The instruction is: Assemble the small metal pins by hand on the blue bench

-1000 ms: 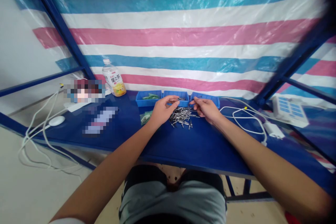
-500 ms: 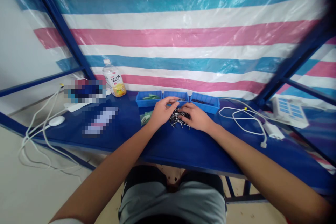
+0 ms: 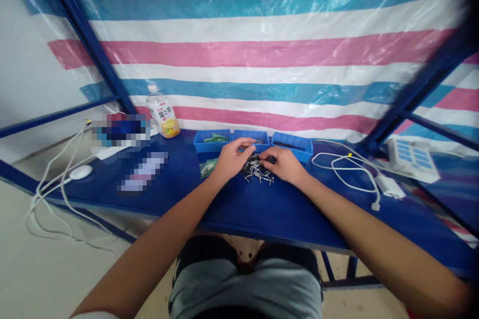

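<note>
A loose pile of small metal screw-like pieces [image 3: 258, 173], silvery and dark, lies on the blue table between my hands. My left hand [image 3: 231, 158] rests at the left side of the pile, in front of the middle blue bin [image 3: 244, 135]. Its fingers are loosely bent, with a gap to the thumb, and nothing shows between them. At the pile's right side is my right hand [image 3: 285, 163], fingers curled in and closed at the dark pieces. What they pinch is too small to make out.
A left blue bin [image 3: 212, 147] holds green pieces; a right blue bin [image 3: 299, 152] holds dark ones. A small bag [image 3: 207, 168] lies beside my left wrist. Farther out are a bottle [image 3: 163, 114], a white cable [image 3: 346, 187], an adapter [image 3: 389, 186] and a power strip [image 3: 413, 160].
My right hand has drawn back slightly to the right, and its fingers have curled in, uncovering more of the pile. My left hand has stayed in place.
</note>
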{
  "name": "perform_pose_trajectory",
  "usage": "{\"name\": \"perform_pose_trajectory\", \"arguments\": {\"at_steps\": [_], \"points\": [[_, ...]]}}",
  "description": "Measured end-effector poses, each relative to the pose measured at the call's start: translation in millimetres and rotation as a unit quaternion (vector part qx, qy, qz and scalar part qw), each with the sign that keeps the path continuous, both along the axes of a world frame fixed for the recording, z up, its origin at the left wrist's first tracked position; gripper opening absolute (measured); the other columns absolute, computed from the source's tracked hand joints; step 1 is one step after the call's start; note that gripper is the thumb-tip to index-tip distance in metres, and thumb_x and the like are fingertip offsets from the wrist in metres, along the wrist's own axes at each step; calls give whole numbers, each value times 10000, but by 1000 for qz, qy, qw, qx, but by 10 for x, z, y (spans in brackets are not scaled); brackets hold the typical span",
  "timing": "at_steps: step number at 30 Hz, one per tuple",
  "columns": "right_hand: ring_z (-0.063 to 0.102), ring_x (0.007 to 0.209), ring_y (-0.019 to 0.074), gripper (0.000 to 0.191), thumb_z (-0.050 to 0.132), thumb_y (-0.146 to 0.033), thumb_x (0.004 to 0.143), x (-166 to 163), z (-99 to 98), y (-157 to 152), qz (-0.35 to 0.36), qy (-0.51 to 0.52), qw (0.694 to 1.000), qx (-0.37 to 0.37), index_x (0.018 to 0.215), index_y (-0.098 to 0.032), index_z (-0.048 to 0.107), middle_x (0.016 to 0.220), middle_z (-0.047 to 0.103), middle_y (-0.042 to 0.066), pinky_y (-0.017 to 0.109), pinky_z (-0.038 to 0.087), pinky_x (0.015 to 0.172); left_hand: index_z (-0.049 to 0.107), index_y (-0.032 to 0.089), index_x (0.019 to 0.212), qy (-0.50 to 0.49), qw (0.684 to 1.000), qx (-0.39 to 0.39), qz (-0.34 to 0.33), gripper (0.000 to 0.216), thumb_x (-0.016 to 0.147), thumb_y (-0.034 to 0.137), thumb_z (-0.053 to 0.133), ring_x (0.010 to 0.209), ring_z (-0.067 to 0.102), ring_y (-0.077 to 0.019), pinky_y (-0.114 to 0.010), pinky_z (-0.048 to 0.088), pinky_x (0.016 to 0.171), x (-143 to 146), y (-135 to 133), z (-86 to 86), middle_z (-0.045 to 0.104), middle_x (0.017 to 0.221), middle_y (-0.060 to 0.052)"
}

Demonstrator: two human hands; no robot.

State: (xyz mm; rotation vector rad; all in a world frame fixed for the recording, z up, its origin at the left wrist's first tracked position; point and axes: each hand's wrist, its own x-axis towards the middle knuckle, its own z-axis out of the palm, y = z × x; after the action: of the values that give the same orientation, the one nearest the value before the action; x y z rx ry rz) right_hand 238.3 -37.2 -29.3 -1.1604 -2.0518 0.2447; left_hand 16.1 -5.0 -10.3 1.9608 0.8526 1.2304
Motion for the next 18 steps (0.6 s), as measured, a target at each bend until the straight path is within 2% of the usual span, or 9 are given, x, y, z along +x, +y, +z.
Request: {"name": "perform_pose_trajectory", "arguments": {"at_steps": [9,13,18], "points": [[691,812,217,302,635,-236,913,-28,30,-24,-50,35,998,14,1189,-224,758,923,759,50,374,557,792,754,217,1200,11,1000,-1,-2,307,956,391,687,990,739,-232,-340,599,830,-2,-5,6,789,1095,-84],[712,836,207,324,660,-274,895,-55,25,-22,-50,142,988,-47,1205,-215,733,971,770,52,353,572,764,746,219,1218,16,1000,-1,-9,316,965,395,673,999,746,-239,-347,605,826,-2,-14,-2,793,1093,-85],[733,873,196,387,769,-326,819,-106,42,-19,4,302,946,-119,1171,-195,674,980,747,51,351,616,797,723,228,1277,45,999,7,-18,361,951,381,699,1020,762,-247,-351,610,833,16,-40,-16,800,1139,-85]]}}
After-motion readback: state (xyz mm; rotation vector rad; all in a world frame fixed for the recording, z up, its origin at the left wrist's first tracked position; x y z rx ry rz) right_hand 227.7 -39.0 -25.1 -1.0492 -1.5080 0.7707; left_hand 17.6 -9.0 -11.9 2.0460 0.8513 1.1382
